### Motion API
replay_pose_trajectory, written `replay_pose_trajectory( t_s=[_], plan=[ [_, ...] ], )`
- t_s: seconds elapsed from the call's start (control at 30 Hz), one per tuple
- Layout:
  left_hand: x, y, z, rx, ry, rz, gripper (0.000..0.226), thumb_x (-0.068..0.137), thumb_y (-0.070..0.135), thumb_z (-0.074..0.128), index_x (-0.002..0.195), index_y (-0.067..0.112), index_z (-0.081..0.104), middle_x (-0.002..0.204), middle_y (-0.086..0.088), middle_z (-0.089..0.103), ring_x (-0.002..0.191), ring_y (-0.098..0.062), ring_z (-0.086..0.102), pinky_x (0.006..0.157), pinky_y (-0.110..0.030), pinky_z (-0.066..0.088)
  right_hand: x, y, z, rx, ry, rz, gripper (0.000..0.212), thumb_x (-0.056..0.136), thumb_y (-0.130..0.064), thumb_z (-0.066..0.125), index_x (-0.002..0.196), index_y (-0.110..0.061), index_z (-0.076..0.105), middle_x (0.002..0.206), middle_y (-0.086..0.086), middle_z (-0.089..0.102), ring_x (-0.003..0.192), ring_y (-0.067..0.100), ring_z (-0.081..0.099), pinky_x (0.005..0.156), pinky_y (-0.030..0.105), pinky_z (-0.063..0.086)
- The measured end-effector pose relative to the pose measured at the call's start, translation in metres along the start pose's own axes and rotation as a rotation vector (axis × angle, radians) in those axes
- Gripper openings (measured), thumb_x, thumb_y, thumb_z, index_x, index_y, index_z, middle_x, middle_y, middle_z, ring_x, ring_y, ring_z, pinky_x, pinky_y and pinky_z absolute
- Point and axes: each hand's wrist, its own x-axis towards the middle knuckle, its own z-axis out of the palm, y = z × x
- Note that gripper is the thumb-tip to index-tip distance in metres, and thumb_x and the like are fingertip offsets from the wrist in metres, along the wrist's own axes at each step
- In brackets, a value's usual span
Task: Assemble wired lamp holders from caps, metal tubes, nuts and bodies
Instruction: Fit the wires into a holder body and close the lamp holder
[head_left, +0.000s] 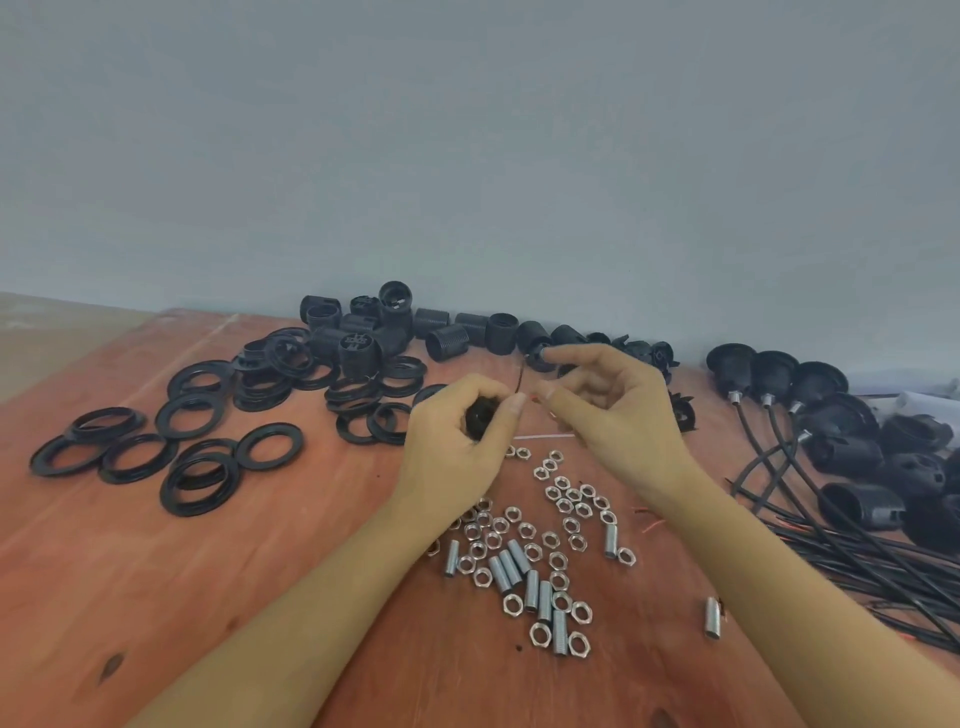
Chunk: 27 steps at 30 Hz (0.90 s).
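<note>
My left hand (460, 441) grips a small black lamp-holder part (480, 415), mostly hidden by the curled fingers. My right hand (613, 405) sits just to its right and pinches a thin wire (521, 378) that rises between the two hands. Below the hands lie several silver hex nuts (566, 501) and threaded metal tubes (511, 564). Black threaded bodies (452, 327) line the wall at the back.
Several black rings (202, 470) are scattered at the left of the wooden table (156, 597). Wired assembled holders (852, 431) and a bundle of black cables (857, 551) fill the right side. One lone tube (712, 617) lies by my right forearm.
</note>
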Motion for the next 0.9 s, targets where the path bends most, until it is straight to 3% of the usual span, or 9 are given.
replay_pose_trajectory(
  t_s=[0.07, 0.13, 0.2, 0.3, 0.4, 0.53, 0.67, 0.9],
  plan=[
    [0.0, -0.003, -0.001, -0.032, 0.033, -0.071, 0.016, 0.093, 0.023, 0.063, 0.08, 0.014, 0.065, 0.059, 0.002, 0.057, 0.053, -0.005, 0.05, 0.055, -0.016, 0.038, 0.017, 0.003, 0.002, 0.127, 0.028, 0.045, 0.014, 0.092, -0.009, 0.067, 0.103, -0.016, 0.07, 0.073, 0.013, 0.072, 0.052, 0.007, 0.058, 0.049, 0.016, 0.045],
    [0.0, -0.004, -0.002, -0.04, 0.044, -0.086, 0.015, 0.093, 0.02, 0.064, 0.078, 0.017, 0.062, 0.059, 0.002, 0.058, 0.051, -0.004, 0.05, 0.054, -0.013, 0.038, 0.037, 0.011, 0.005, 0.184, 0.136, 0.099, 0.011, 0.096, -0.012, 0.061, 0.101, -0.016, 0.07, 0.078, 0.006, 0.075, 0.058, 0.005, 0.06, 0.051, 0.018, 0.046],
    [-0.001, -0.005, -0.002, -0.019, 0.043, -0.068, 0.013, 0.091, 0.021, 0.064, 0.078, 0.018, 0.062, 0.062, 0.005, 0.059, 0.053, -0.005, 0.053, 0.054, -0.013, 0.039, 0.06, 0.025, 0.009, -0.12, 0.178, 0.09, 0.016, 0.096, -0.015, 0.059, 0.107, -0.014, 0.069, 0.092, -0.001, 0.075, 0.078, 0.007, 0.066, 0.069, 0.023, 0.05],
    [-0.003, -0.005, -0.001, 0.026, 0.02, -0.038, 0.013, 0.089, 0.024, 0.065, 0.078, 0.016, 0.065, 0.059, 0.007, 0.057, 0.054, -0.008, 0.055, 0.055, -0.019, 0.042, 0.086, 0.045, 0.02, -0.688, 0.027, 0.048, 0.034, 0.093, -0.019, 0.059, 0.126, -0.011, 0.063, 0.121, 0.009, 0.066, 0.112, 0.025, 0.059, 0.096, 0.036, 0.046],
    [-0.005, -0.005, 0.0, 0.06, 0.019, 0.0, 0.011, 0.087, 0.025, 0.065, 0.08, 0.017, 0.069, 0.059, 0.012, 0.057, 0.057, -0.004, 0.055, 0.057, -0.015, 0.042, 0.103, 0.059, 0.03, -0.995, -0.075, -0.006, 0.048, 0.093, -0.026, 0.057, 0.14, -0.018, 0.051, 0.135, 0.011, 0.051, 0.125, 0.032, 0.043, 0.102, 0.044, 0.038],
    [-0.005, -0.005, 0.0, 0.074, 0.03, 0.036, 0.011, 0.089, 0.023, 0.066, 0.084, 0.016, 0.071, 0.067, 0.013, 0.063, 0.063, -0.004, 0.06, 0.061, -0.017, 0.046, 0.12, 0.067, 0.038, -1.268, -0.15, -0.046, 0.052, 0.096, -0.035, 0.054, 0.146, -0.029, 0.041, 0.14, 0.008, 0.043, 0.129, 0.031, 0.037, 0.105, 0.044, 0.03],
    [-0.005, -0.004, 0.001, 0.123, 0.067, 0.113, 0.015, 0.093, 0.024, 0.059, 0.09, 0.012, 0.069, 0.076, 0.006, 0.063, 0.068, -0.008, 0.058, 0.063, -0.026, 0.048, 0.125, 0.071, 0.041, -1.227, -0.077, 0.021, 0.041, 0.095, -0.036, 0.055, 0.134, -0.025, 0.053, 0.134, 0.009, 0.048, 0.125, 0.031, 0.04, 0.104, 0.043, 0.032],
    [-0.007, -0.001, 0.003, 0.139, 0.044, 0.14, 0.016, 0.092, 0.023, 0.06, 0.089, 0.011, 0.069, 0.076, 0.004, 0.061, 0.069, -0.012, 0.058, 0.062, -0.032, 0.048, 0.118, 0.076, 0.04, -1.158, -0.014, -0.085, 0.024, 0.097, -0.035, 0.055, 0.109, -0.016, 0.063, 0.12, 0.008, 0.058, 0.115, 0.03, 0.049, 0.097, 0.041, 0.035]
  ],
)
